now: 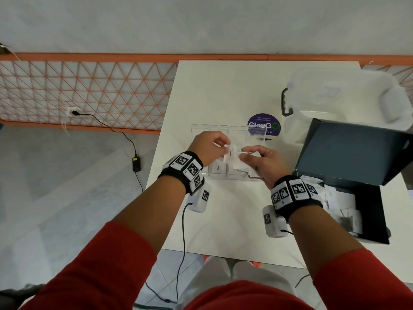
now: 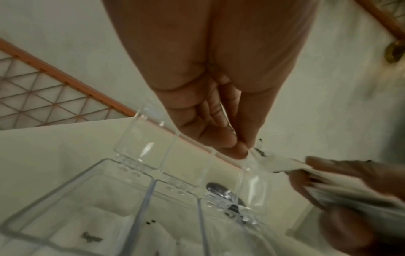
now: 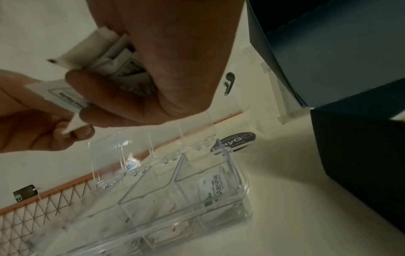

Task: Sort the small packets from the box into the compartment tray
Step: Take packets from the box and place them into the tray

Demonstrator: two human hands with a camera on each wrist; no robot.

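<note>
Over the clear compartment tray (image 1: pixel 232 177), both hands meet. My right hand (image 1: pixel 243 155) grips a stack of small white packets (image 3: pixel 118 67). My left hand (image 1: pixel 225 147) pinches the end of one packet (image 2: pixel 260 153) at the edge of that stack, thumb against fingertip. The same packet (image 3: pixel 63 96) shows black print in the right wrist view. The tray's (image 2: pixel 72 183) lids stand open at the back. Packets lie in its near compartments, one marked "Sugar" (image 2: pixel 92 239), another at the right end (image 3: pixel 213 187). The dark box (image 1: pixel 371 211) stands open at my right with more packets (image 1: pixel 344 205) inside.
The box's raised lid (image 1: pixel 348 151) stands just right of my right hand. Behind it is a clear plastic bin (image 1: pixel 335 92) with a dark handle. A purple round sticker (image 1: pixel 263 126) lies beyond the tray. An orange mesh fence (image 1: pixel 89 92) borders the table's far side.
</note>
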